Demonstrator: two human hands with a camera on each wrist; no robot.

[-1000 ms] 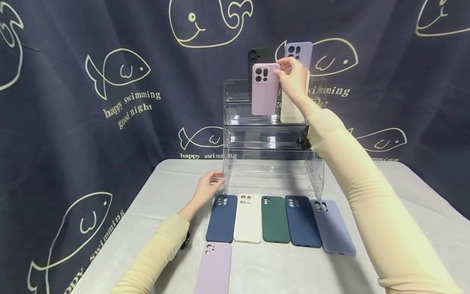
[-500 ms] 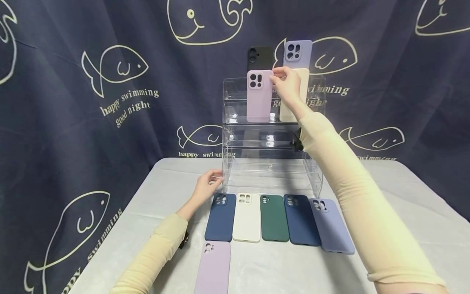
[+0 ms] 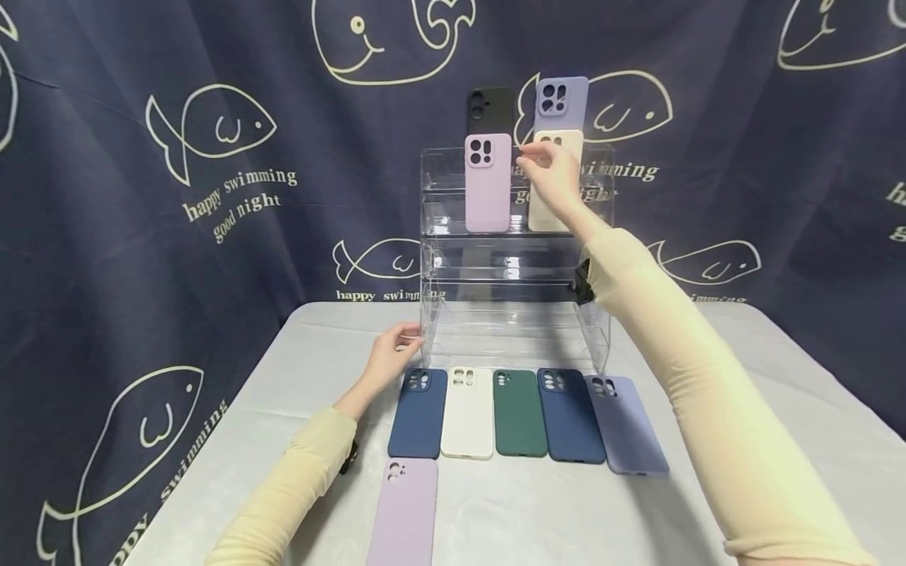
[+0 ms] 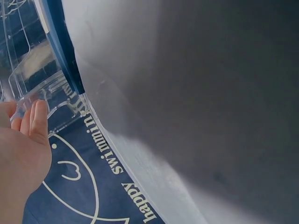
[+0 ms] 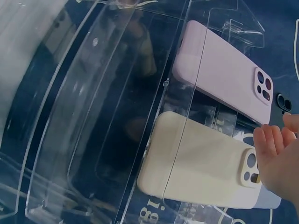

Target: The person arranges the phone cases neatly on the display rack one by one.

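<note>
A pale bench (image 3: 708,377) carries a clear tiered rack (image 3: 506,275). The left hand (image 3: 389,354) is at the rack's left edge with its fingers bent; whether they grip it, I cannot tell. The right hand (image 3: 555,177) holds nothing, its fingers loosely parted just beside the pink case (image 3: 488,196), which stands on an upper tier next to the cream case (image 5: 201,158).

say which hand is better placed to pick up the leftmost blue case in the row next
Left, probably. The left hand is beside the clear rack, close to the blue case, though it may be steadying the rack. The right hand is higher, in front of the cream case.
</note>
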